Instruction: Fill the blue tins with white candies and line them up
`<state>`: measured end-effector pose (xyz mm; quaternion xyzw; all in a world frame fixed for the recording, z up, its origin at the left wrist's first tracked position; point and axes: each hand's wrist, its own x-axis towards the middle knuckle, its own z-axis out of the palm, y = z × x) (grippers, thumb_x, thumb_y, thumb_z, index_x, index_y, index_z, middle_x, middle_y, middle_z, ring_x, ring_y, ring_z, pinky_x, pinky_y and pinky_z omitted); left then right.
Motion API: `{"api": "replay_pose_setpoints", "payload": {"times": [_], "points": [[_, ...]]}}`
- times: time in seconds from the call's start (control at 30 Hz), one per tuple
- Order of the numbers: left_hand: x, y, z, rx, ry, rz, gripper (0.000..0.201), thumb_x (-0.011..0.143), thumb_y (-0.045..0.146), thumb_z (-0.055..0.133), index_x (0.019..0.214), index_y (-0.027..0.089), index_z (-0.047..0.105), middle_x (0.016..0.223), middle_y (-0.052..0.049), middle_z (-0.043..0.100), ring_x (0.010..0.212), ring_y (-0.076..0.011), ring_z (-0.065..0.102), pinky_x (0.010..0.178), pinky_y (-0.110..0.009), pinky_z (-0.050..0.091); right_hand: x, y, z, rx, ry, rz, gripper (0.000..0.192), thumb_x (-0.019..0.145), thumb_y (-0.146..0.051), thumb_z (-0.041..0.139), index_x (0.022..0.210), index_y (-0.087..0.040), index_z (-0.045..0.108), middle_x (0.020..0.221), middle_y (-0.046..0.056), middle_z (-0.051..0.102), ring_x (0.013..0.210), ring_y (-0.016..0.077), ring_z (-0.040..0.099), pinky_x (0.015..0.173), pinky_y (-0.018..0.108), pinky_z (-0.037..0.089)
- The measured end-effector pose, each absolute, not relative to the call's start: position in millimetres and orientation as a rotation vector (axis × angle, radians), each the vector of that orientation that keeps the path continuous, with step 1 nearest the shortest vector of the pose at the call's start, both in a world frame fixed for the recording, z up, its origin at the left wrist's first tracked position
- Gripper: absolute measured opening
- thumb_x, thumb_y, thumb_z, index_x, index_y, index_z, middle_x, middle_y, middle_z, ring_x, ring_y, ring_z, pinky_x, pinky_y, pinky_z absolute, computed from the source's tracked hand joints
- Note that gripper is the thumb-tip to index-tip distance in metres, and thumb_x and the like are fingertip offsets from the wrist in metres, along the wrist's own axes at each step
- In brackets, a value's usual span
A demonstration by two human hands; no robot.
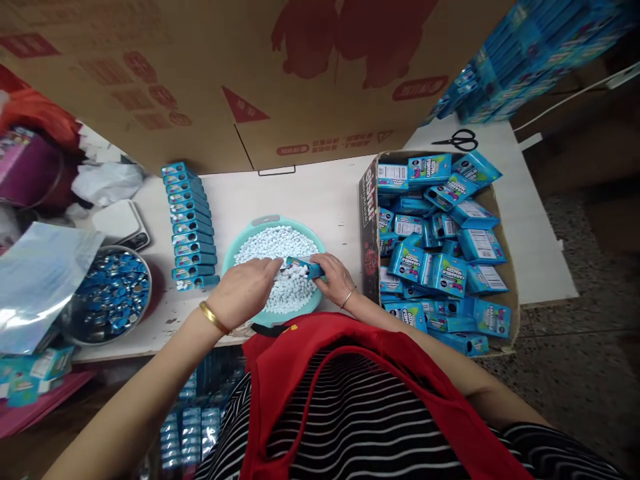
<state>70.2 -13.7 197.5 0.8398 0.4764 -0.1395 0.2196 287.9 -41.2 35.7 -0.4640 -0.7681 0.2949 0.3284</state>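
over the teal basin (pixel 260 223) of white pellets (pixel 280 243), my left hand (pixel 245 290) and right hand (pixel 336 277) together grip a small blue box (pixel 305 267), best kept level above the basin so strays drop in.

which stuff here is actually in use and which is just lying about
In use:
left hand
right hand
small blue rectangular container, held by both
teal round plastic basin of white pellets

Lying about:
black scissors
round metal bowl
silver foil bag
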Motion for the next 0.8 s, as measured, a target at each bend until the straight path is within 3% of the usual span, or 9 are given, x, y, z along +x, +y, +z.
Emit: {"api": "replay_pose_setpoints", "payload": {"times": [0.23, 0.37, 0.5, 0.6, 0.8], "points": [[86, -13, 220, 2.442, 1.243, -0.467, 0.026, 0.089, 0.01, 0.036, 0.095, 0.018, 0.06, 0.087, -0.01, 0.062, 0.084, -0.0234, 0.058, 0.076, -0.037, 0.048, 284, -40, 33, -1.18, -2.025, 0.759, 0.042, 0.077, -0.013, 0.052, 0.118, -0.022, 0.051, 0.113, 0.011, 0.063, 0.108, 0.0272, 0.058, 0.1, 0.051, 0.045], [62, -9, 204, 2.427, 1.245, -0.333, 0.025, 0.091, 0.017, 0.038, 0.101, 0.02, 0.061, 0.091, -0.008, 0.062, 0.089, -0.0231, 0.058, 0.079, -0.036, 0.048, 286, -39, 30, -1.19, -2.009, 0.774, 0.042, 0.077, -0.013, 0.052, 0.117, -0.022, 0.051, 0.114, 0.011, 0.063, 0.108, 0.0273, 0.058, 0.1, 0.051, 0.046], [11, -7, 147, 2.217, 1.363, -0.149, 0.027, 0.092, 0.026, 0.041, 0.112, 0.02, 0.058, 0.105, -0.008, 0.063, 0.1, -0.0219, 0.058, 0.086, -0.034, 0.047, 294, -38, 27, -1.234, -1.959, 0.797, 0.044, 0.076, -0.014, 0.052, 0.118, -0.023, 0.051, 0.116, 0.011, 0.062, 0.11, 0.0275, 0.058, 0.102, 0.053, 0.044], [-6, -14, 85, 2.014, 1.501, -0.271, 0.024, 0.086, 0.018, 0.045, 0.102, 0.018, 0.061, 0.102, -0.01, 0.064, 0.1, -0.025, 0.058, 0.087, -0.037, 0.046, 300, -38, 27, -1.246, -1.928, 0.796, 0.043, 0.076, -0.014, 0.053, 0.118, -0.023, 0.051, 0.117, 0.01, 0.062, 0.111, 0.027, 0.058, 0.104, 0.053, 0.042], [50, -35, -6, 1.922, 1.438, -0.141, 0.029, 0.084, 0.014, 0.047, 0.109, 0.021, 0.06, 0.108, -0.008, 0.064, 0.104, -0.0212, 0.058, 0.093, -0.034, 0.045, 306, -38, 35, -1.293, -1.82, 0.828, 0.037, 0.079, -0.017, 0.055, 0.115, -0.023, 0.052, 0.113, 0.01, 0.063, 0.108, 0.026, 0.059, 0.098, 0.048, 0.047]]}}
